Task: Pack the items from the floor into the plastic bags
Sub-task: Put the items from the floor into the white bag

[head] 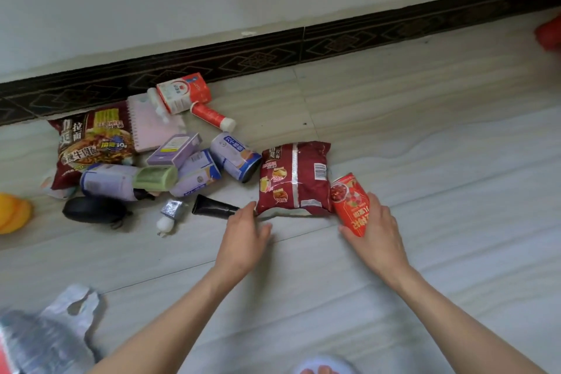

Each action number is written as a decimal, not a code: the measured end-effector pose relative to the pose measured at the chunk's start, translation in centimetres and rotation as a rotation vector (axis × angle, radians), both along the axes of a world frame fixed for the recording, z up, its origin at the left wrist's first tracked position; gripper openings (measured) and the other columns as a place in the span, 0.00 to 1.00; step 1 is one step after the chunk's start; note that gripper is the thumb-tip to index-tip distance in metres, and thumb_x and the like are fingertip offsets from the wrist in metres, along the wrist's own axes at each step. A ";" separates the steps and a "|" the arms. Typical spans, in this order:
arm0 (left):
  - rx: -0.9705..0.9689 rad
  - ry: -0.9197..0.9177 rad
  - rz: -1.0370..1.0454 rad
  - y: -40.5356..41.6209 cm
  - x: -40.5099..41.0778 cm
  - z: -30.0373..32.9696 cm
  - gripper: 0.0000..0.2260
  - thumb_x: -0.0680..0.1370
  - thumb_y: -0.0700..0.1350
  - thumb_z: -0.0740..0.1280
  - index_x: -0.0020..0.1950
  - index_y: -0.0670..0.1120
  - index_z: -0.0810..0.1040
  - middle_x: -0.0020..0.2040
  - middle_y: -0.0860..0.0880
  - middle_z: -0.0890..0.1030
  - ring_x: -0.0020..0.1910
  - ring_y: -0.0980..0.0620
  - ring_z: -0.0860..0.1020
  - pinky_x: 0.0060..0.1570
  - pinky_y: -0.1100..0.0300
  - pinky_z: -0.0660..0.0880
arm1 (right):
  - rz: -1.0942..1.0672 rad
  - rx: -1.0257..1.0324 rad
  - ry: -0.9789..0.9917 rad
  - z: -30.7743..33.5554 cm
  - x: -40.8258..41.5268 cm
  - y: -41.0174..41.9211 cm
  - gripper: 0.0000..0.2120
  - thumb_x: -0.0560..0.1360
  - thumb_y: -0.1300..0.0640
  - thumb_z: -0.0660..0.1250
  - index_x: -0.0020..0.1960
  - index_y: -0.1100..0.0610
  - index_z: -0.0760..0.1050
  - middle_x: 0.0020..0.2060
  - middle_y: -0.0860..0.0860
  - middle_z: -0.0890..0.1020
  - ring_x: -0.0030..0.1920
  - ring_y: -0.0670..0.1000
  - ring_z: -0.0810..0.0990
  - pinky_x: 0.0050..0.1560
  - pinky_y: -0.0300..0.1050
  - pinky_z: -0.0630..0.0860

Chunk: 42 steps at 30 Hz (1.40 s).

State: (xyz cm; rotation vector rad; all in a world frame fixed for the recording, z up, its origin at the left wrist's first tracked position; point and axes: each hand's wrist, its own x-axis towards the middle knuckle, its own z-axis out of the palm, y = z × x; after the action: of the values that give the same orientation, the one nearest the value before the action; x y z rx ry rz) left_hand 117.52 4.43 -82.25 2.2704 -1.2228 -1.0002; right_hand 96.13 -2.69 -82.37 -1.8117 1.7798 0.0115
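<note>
My right hand (pixel 379 234) grips a red can (pixel 349 200) that stands tilted on the floor beside a dark red noodle packet (pixel 294 179). My left hand (pixel 246 231) hovers open at that packet's near left corner, fingertips close to a black tube (pixel 212 206). A clear plastic bag (pixel 45 337) lies at the bottom left. Further left sit several pale purple cans (pixel 233 155), a green roll (pixel 156 177), a purple box (pixel 174 149), a second noodle packet (pixel 91 143), a pink notebook (pixel 151 124) and a black pouch (pixel 91 209).
A red-and-white carton (pixel 185 91) and a red tube (pixel 212 115) lie near the dark patterned skirting (pixel 303 45). A small silver-topped bottle (pixel 168 215) lies in front of the pile. A yellow object (pixel 12 212) is at the left edge, something red (pixel 549 33) at the right edge.
</note>
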 end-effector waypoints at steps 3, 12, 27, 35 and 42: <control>0.044 0.131 0.228 -2.0 -0.7 0.1 0.16 0.76 0.45 0.67 0.62 0.44 0.71 0.57 0.47 0.78 0.56 0.48 0.76 0.50 0.61 0.69 | -0.009 -0.001 -0.041 -0.3 -0.2 -0.1 0.43 0.69 0.50 0.72 0.74 0.57 0.51 0.64 0.60 0.67 0.63 0.60 0.68 0.62 0.51 0.66; -0.125 0.190 0.343 -1.8 1.2 2.4 0.07 0.76 0.41 0.66 0.52 0.42 0.78 0.45 0.49 0.80 0.43 0.55 0.76 0.43 0.66 0.70 | -0.094 -0.051 -0.177 0.1 -0.8 1.0 0.41 0.68 0.50 0.73 0.73 0.56 0.56 0.63 0.59 0.69 0.62 0.56 0.68 0.60 0.48 0.67; -0.327 -0.054 0.155 11.4 5.4 18.7 0.03 0.77 0.41 0.63 0.47 0.46 0.76 0.45 0.50 0.79 0.43 0.52 0.75 0.42 0.63 0.68 | 0.211 -0.327 -0.241 15.8 4.6 7.9 0.33 0.63 0.51 0.77 0.64 0.57 0.69 0.55 0.58 0.75 0.57 0.58 0.72 0.54 0.46 0.68; -0.444 -0.194 0.444 28.6 12.1 25.4 0.04 0.78 0.39 0.61 0.46 0.45 0.73 0.41 0.51 0.79 0.41 0.54 0.76 0.41 0.60 0.69 | 0.831 -0.257 -0.122 24.6 16.5 14.6 0.32 0.65 0.44 0.72 0.65 0.52 0.65 0.56 0.55 0.73 0.59 0.57 0.72 0.56 0.48 0.69; -0.515 -0.279 0.938 41.4 14.3 27.3 0.05 0.79 0.40 0.59 0.46 0.47 0.74 0.41 0.52 0.76 0.38 0.57 0.73 0.33 0.67 0.67 | 1.191 -0.133 -0.097 29.0 27.8 23.0 0.31 0.64 0.44 0.72 0.62 0.51 0.64 0.53 0.54 0.73 0.50 0.55 0.74 0.41 0.43 0.73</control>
State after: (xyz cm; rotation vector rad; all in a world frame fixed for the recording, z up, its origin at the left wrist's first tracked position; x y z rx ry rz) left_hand 131.81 45.84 -54.97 2.1721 -0.3009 -0.0146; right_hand 123.88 20.32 -53.37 -2.6291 0.4326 0.2662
